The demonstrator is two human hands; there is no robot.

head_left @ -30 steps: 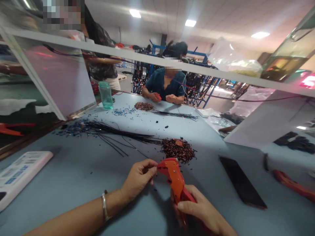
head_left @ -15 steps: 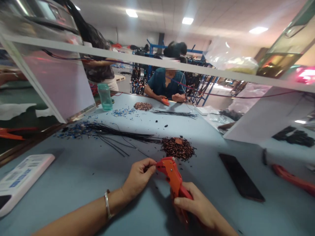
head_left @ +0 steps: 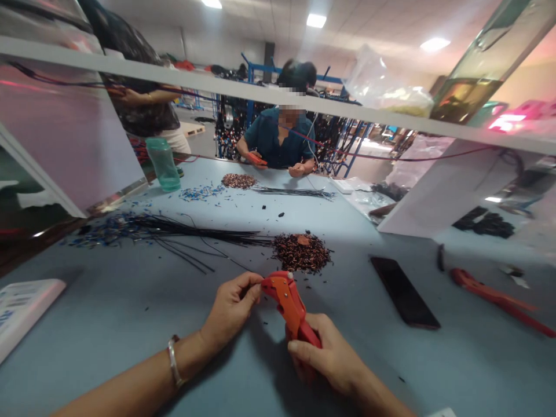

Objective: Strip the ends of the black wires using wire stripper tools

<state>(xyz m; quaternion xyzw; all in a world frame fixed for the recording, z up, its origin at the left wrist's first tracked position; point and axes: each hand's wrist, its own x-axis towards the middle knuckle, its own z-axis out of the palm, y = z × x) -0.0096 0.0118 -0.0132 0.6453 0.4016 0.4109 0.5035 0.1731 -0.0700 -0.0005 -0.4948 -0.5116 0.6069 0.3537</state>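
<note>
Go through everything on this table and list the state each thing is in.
Left hand: pinched, apparently on a thin black wire
Right hand: closed around the red-orange tool
Red-orange tool: held up, nose at left fingertips; jaws unclear
Wire bundle: loose, some strands splayed
Clippings pile: heaped
Phone: flat, screen dark
Second red tool: lying unheld
Green bottle: standing

On your desk (head_left: 347, 289), wires (head_left: 204, 230) are lying left of the clippings pile (head_left: 302, 256), a phone (head_left: 403, 292) resting to its right.
</note>
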